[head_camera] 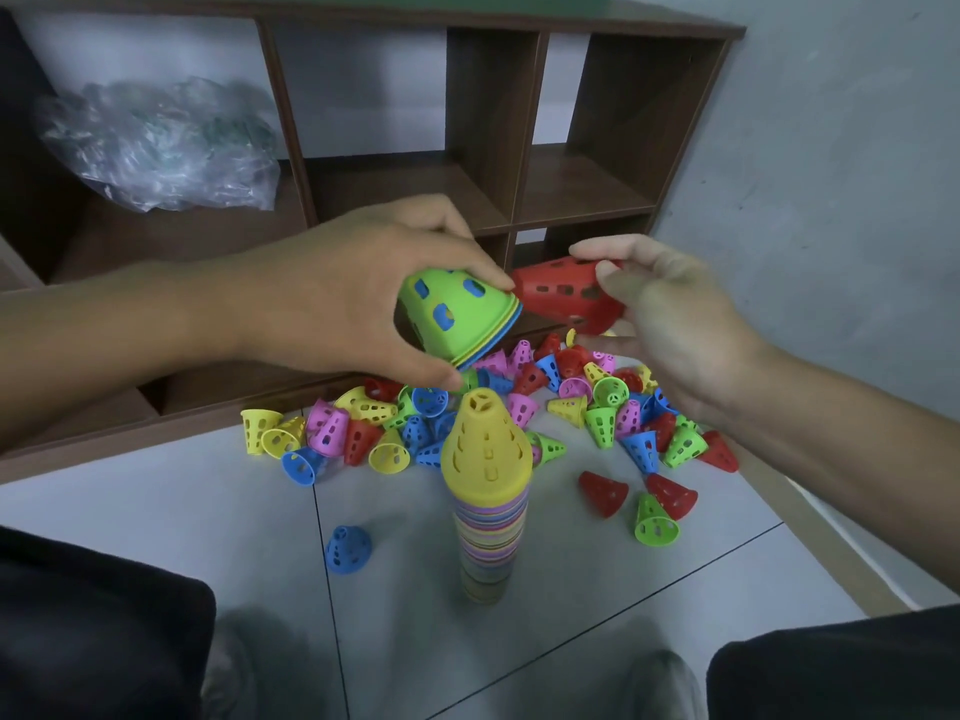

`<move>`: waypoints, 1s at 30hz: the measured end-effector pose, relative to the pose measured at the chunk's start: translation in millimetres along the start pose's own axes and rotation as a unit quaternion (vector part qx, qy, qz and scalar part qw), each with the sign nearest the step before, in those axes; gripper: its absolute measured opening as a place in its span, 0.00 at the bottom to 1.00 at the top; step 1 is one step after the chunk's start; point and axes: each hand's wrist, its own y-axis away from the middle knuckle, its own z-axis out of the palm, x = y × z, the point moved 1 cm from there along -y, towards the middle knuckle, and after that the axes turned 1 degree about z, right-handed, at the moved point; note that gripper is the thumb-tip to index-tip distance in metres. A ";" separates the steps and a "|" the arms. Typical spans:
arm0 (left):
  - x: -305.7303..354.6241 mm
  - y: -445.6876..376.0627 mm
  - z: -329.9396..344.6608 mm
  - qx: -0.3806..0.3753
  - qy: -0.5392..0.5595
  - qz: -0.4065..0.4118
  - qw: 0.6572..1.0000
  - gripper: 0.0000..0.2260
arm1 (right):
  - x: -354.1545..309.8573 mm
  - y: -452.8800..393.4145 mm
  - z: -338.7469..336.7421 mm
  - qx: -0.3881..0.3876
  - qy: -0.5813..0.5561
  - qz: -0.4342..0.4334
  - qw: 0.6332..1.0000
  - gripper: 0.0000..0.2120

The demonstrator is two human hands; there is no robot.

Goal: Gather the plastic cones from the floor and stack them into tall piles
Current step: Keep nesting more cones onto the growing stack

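Above the tall pile (487, 491), your left hand (358, 298) grips a short green-topped stack (460, 317); your right hand (670, 324) pinches a red cone (563, 293). Next, seemingly: nest red onto green, axes aligned.

Pale tiled floor (208, 511) is carrying a tall striped stack (488, 517), yellow cone uppermost; loose cones (571, 402) are lying heaped behind it beside the shelf unit; one blue cone (347, 549) is sitting apart.
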 end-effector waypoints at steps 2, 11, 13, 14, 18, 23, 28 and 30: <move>2.8 1.7 1.4 -0.024 -0.015 0.016 0.999 0.33 | 0.3 1.9 -2.1 0.016 -0.012 -0.003 1.000 0.12; 11.4 -4.6 34.0 -0.121 -0.002 0.025 0.992 0.36 | 0.4 4.0 -19.1 0.066 -0.068 0.043 0.995 0.11; 12.1 -6.8 41.5 -0.120 0.039 0.004 0.992 0.36 | 0.8 3.8 -22.2 0.074 -0.050 0.037 0.995 0.11; 12.2 -7.9 44.1 -0.113 0.061 -0.007 0.992 0.36 | 1.1 3.8 -23.3 0.078 -0.048 0.035 0.995 0.11; 11.9 -8.3 49.5 -0.095 0.140 -0.043 0.985 0.41 | 1.4 7.3 -25.6 0.071 -0.058 0.038 0.995 0.13; 9.3 0.3 58.1 -0.069 0.205 -0.072 0.974 0.42 | -4.9 14.1 -25.3 0.044 -0.119 0.039 0.991 0.14; 8.6 6.6 71.5 -0.089 0.210 -0.093 0.969 0.42 | -5.7 19.6 -18.8 -0.047 -0.130 0.066 0.988 0.17; 4.2 9.5 68.3 -0.101 0.214 -0.102 0.966 0.47 | -5.6 22.3 -14.9 -0.092 -0.121 0.072 0.986 0.17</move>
